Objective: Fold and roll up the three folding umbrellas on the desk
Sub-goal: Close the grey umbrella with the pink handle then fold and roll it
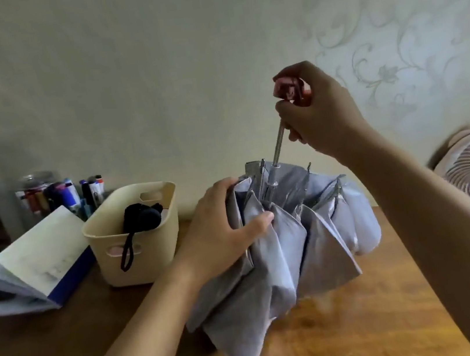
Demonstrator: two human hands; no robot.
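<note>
Fabric of the pale grey folding umbrella (283,246), near the wooden desk's (342,329) far edge, bunches in the left hand's (222,225) curled grip; directly above, the right hand (318,113) clenches what looks like its pink handle (287,87).

Right hand (316,107) grips the pink handle (289,88); left hand (224,219) gathers the grey umbrella (291,236).

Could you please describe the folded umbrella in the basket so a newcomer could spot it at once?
On the wooden desk, left of the loose pale grey umbrella, stands a cream plastic basket. Inside it lies the dark umbrella, its black wrist loop hanging over the basket's front wall. Unlike its grey neighbour, it is compact and black.
</note>
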